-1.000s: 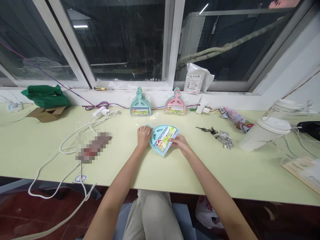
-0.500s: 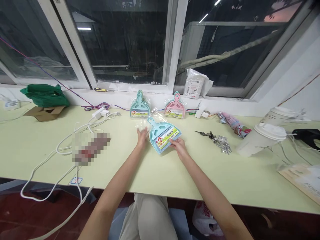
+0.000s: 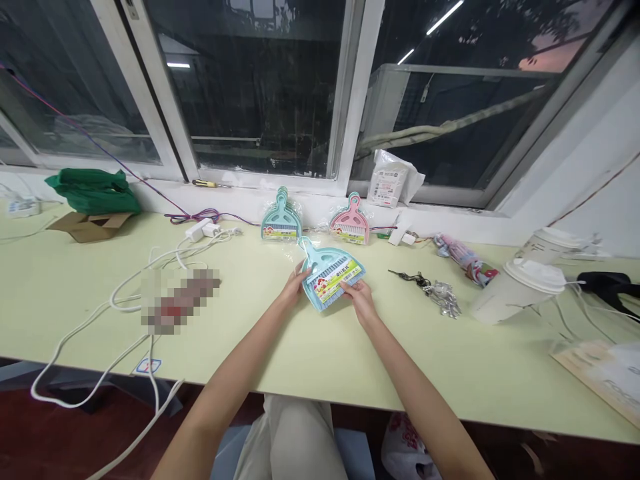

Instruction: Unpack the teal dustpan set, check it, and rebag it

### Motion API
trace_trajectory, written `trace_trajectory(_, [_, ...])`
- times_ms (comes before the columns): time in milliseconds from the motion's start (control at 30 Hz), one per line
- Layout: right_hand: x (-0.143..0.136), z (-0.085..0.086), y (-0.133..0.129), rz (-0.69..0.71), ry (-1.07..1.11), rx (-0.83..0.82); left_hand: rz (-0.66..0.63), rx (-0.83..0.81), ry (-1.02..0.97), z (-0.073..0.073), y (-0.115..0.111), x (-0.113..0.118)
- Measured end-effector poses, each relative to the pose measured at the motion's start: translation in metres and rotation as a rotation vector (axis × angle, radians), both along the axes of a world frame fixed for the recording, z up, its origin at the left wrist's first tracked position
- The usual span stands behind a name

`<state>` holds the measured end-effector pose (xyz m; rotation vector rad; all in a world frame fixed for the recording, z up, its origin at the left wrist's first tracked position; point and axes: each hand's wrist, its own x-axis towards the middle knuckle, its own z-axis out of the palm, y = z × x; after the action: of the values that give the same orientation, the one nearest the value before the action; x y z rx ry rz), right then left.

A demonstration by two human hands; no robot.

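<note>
holding the blue dustpan set (image 3: 330, 280) between both hands, you have it just above the pale green table (image 3: 310, 347) — your left hand (image 3: 295, 283) grips its left edge, your right hand (image 3: 359, 297) pinches the lower right corner. behind it, a teal set (image 3: 281, 219) and a pink set (image 3: 350, 223) lean against the sill.

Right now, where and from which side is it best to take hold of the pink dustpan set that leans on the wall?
Probably by the looped handle at the top of the pink dustpan set, coming from above. It stands nearly upright against the wall with the handle uppermost and free, while its wide pan rests on the table.
</note>
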<state>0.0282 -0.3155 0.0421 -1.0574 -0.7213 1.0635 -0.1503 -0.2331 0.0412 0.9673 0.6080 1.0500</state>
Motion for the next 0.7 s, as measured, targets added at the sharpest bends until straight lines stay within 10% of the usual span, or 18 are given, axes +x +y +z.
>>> trace_trajectory(700, [-0.001,-0.005,0.007,-0.221,0.11,0.056,-0.3,-0.028,-0.007,-0.006,-0.034,0.035])
